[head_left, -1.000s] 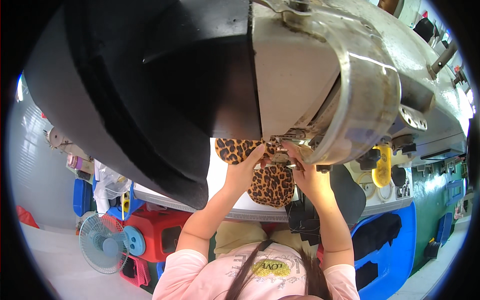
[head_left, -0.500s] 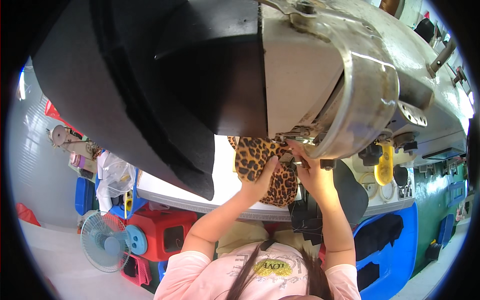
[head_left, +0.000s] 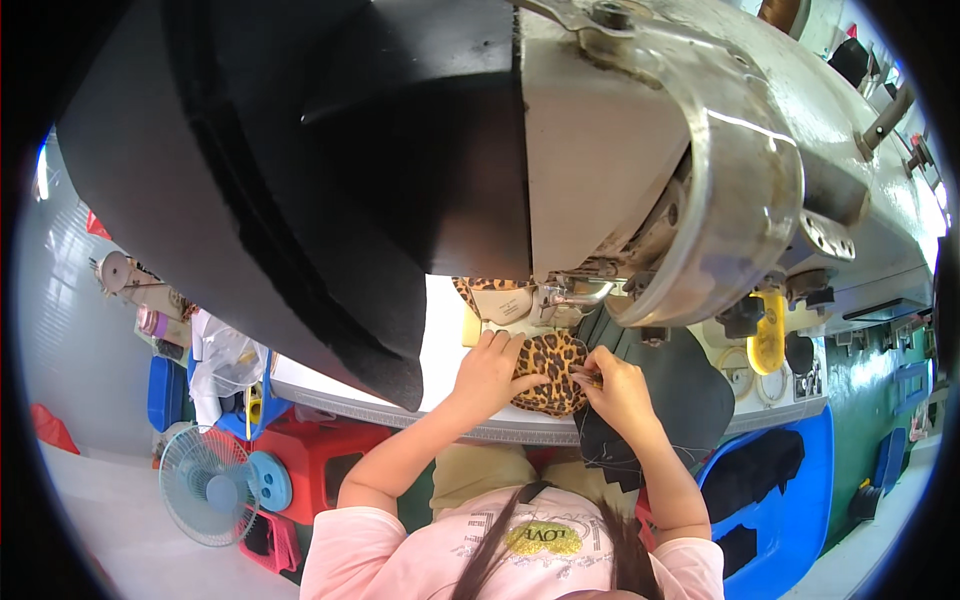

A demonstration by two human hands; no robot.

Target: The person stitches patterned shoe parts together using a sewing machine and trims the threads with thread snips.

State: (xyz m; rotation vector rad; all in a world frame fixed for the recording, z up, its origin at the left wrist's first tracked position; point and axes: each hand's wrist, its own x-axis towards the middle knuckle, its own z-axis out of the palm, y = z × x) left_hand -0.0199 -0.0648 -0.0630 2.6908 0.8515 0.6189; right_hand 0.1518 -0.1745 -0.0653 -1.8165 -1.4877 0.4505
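Note:
A rounded leopard-print fabric piece point(head_left: 553, 362) lies on the white sewing table point(head_left: 345, 385), just in front of the sewing machine's needle and presser-foot area point(head_left: 568, 300). My left hand point(head_left: 488, 374) holds its left side, the thumb resting on top. At its right edge, my right hand point(head_left: 618, 388) is closed in a pinch around a small thin dark-metallic tool whose kind I cannot make out. Another bit of leopard print point(head_left: 465, 292) shows at the machine bed's left, partly hidden by the machine. Black fabric pieces point(head_left: 680, 385) lie beneath and beside my right forearm.
The machine head point(head_left: 620, 130) and a black sheet point(head_left: 330, 200) fill the space above my hands. A blue tub point(head_left: 815, 500) with black pieces stands below right. A red stool point(head_left: 300, 445) and a fan point(head_left: 222, 490) stand at left. A yellow handle point(head_left: 767, 335) hangs right.
Both hands have drawn the leopard-print piece away from the needle area, toward me. The piece now lies flatter, and the presser-foot area has come into sight.

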